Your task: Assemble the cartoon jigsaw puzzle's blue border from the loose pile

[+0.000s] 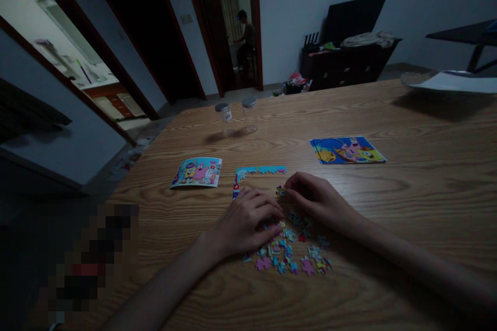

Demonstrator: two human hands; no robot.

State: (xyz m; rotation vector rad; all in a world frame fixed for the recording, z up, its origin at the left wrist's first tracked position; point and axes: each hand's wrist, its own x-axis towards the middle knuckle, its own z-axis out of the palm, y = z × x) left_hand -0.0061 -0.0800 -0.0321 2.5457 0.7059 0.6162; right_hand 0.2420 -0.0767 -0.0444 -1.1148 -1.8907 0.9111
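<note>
Right hand: from my remote seat I see thumb and fingertips pinching a yellow puzzle piece.
Pinched piece: I make it out just below the right end of the joined border.
Left hand: fingers bent over the pile, thumb apart from forefinger; I cannot tell whether anything is gripped beneath.
Loose pieces: scattered under and beside that palm, pink, blue and yellow, some overlapping.
Joined border: a top strip and part of the left side, beyond the left hand.
Cartoon card: left of the border, its edges curling.
Cartoon sheets: farther right, lying flat on the wooden table.
Lidded jars: two, clear, upright, near my view's far edge of the tabletop.
Doorway: a seated person beyond.
</note>
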